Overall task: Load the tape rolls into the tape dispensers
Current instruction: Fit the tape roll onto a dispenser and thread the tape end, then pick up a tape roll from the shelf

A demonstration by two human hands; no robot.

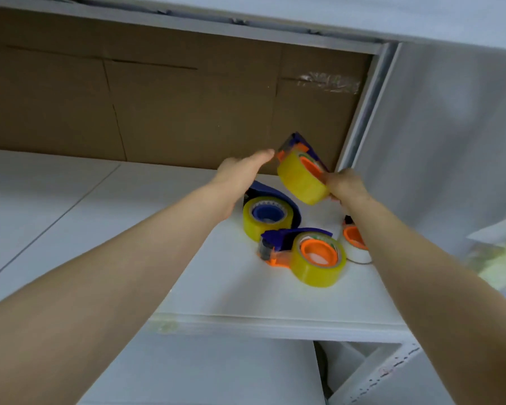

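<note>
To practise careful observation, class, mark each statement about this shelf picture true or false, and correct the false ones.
1. The right hand grips a yellow tape roll with an orange hub above the white shelf. True.
2. The left hand is curled round a roll. False: its fingers are straight and grip nothing.
3. The yellow roll with a blue hub lies on the shelf. True.
4. The back wall is green metal. False: it is brown cardboard.
5. Every roll on the shelf is yellow. False: the whitish roll with an orange hub sits partly hidden by the right forearm.
</note>
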